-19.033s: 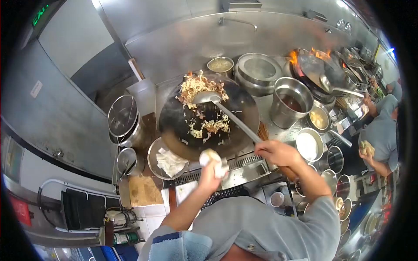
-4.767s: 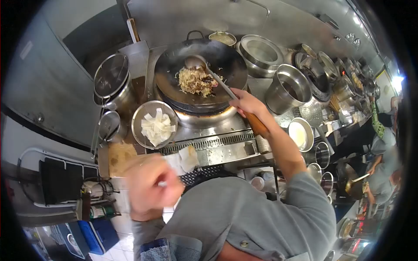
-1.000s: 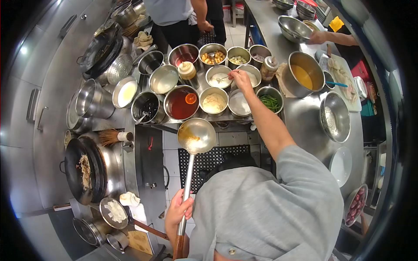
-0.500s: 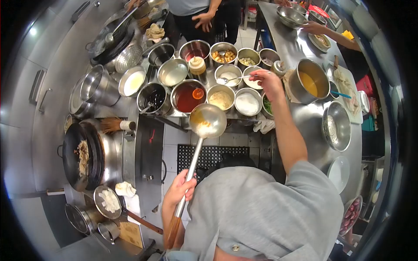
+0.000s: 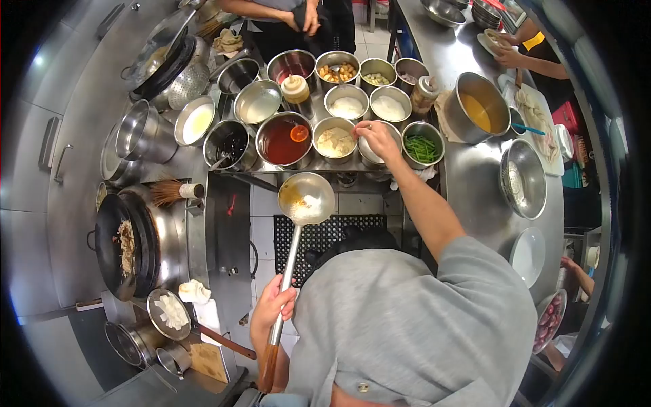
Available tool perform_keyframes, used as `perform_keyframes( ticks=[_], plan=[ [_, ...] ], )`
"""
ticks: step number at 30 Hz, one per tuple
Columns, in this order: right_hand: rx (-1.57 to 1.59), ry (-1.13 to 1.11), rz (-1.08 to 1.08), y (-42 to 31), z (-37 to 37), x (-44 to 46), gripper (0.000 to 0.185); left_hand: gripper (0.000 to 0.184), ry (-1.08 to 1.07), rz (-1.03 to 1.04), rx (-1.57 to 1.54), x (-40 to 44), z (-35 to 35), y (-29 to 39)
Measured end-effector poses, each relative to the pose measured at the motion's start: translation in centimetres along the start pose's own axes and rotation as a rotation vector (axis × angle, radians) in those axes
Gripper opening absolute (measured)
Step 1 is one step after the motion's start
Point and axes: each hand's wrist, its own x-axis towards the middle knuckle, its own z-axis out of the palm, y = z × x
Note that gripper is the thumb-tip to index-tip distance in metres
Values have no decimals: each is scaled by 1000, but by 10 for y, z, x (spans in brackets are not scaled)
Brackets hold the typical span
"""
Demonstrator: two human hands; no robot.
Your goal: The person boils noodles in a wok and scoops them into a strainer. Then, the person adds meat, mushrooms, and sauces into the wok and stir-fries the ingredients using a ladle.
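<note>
My left hand (image 5: 274,302) is closed around the handle of a long metal ladle (image 5: 291,254) with a wooden end. Its bowl holds white powder and something yellow-orange. My right hand (image 5: 378,140) reaches over the seasoning pots, its fingers pinched at the rim of a pot of pale tan powder (image 5: 334,141). Whatever is between those fingers is too small to make out. Below this hand is a partly hidden white pot (image 5: 384,133). A pot of red-brown liquid (image 5: 281,144) with an orange slice stands to the left, and a pot of cut greens (image 5: 422,145) to the right.
A wok (image 5: 112,234) with browned food sits on the left stove, beside a bamboo brush (image 5: 166,192). A large pot of yellow-brown liquid (image 5: 480,112) and a metal colander (image 5: 523,183) stand on the right counter. Other people work at the back and right.
My right hand has moved left and nearer, from a spoon over a white-filled pot to the tan powder pot. The ladle has shifted slightly left. A co-worker's hands have come together.
</note>
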Motion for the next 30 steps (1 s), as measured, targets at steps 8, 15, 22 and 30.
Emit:
perform_keyframes(
  ticks=[8,15,22,30],
  plan=[
    [206,-2,54,9,-3,1,28,23,48,18,-34,-1,-4,-11],
    [497,-48,192,-56,-47,-30,20,18,-12,38,3,8,5,-2],
    [21,-102,52,-78,-47,-11,31,16,-105,65,-69,17,16,5],
    [-553,371,-521,-87,21,6,61,23,128,195,-262,-61,-9,-13]
  ],
)
